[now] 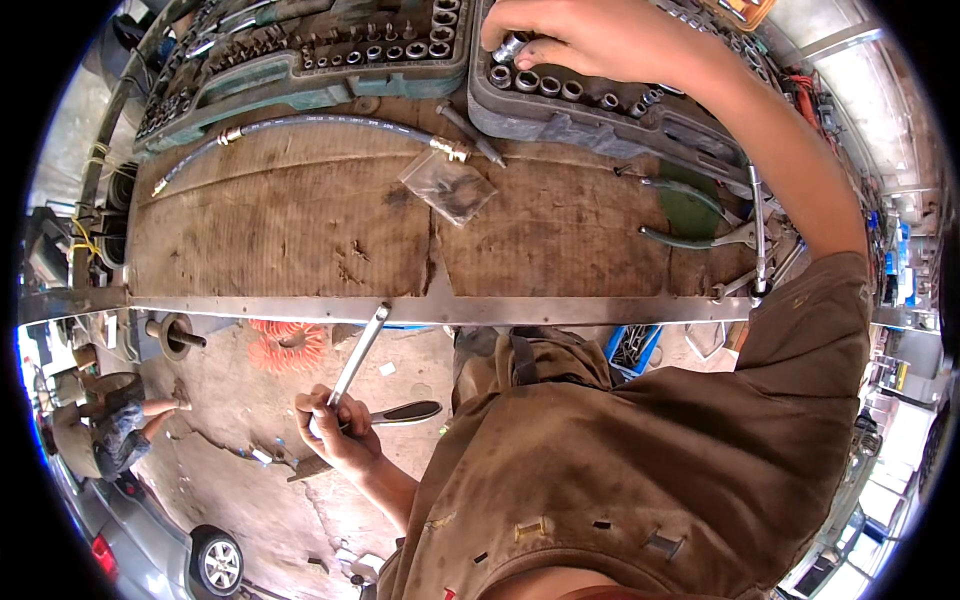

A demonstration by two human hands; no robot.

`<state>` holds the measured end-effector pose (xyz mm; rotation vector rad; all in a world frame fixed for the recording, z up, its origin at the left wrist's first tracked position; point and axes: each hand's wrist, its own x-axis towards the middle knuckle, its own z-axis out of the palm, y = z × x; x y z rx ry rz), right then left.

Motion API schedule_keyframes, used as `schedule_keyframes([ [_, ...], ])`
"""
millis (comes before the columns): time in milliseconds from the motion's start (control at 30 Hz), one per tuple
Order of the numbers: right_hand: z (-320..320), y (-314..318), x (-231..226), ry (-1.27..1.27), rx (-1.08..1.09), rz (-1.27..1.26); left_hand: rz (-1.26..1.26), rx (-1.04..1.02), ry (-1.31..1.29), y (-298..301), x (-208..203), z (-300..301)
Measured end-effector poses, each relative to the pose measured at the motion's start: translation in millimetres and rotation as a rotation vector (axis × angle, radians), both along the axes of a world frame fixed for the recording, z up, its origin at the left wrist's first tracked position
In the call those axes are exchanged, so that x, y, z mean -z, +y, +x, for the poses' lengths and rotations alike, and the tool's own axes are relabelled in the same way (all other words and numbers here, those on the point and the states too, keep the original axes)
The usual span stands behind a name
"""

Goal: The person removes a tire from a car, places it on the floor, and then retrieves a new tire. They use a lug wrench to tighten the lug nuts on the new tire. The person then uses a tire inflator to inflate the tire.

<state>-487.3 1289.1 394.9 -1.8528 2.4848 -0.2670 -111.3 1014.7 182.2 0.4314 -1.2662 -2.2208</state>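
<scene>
My left hand (340,430) is closed around a ratchet wrench, its dark-inlaid handle (408,412) pointing right. A long silver extension bar (358,355) rises from the same grip toward the bench edge; whether the two are joined is hidden by my fingers. Over the dark socket case (590,125) at the upper right, my right hand (570,40) pinches a chrome socket (511,46) between thumb and fingers. A row of smaller sockets (550,86) sits in the case just below that hand.
On the cardboard-covered bench (290,230) lie a hydraulic hose (330,119), a plastic bag (448,188), a metal rod (472,135) and green-handled pliers (690,240). A second socket case (320,75) stands left. Behind, a person (110,425) sits near a silver car (150,540).
</scene>
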Motion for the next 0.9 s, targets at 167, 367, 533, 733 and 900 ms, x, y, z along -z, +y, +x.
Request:
schedule_keyframes([
  [167, -9, -3, 3, -0.01, -0.102, -0.027, -0.038, 0.04, 0.052, -7, -5, -7],
  [367, -9, -8, 6, 0.014, -0.085, 0.006, -0.017, 0.022, 0.04, -11, 1, -9],
  [533, -9, -1, 16, 0.035, -0.041, -0.054, 0.003, 0.018, 0.018, -10, 5, -8],
  [733, 16, 1, 7, 0.138, -0.14, -0.117, 0.005, 0.045, 0.035, -13, 7, -4],
  [900, 31, 7, 9, 0.119, 0.043, -0.102, 0.14, 0.108, 0.135, -5, -5, -11],
])
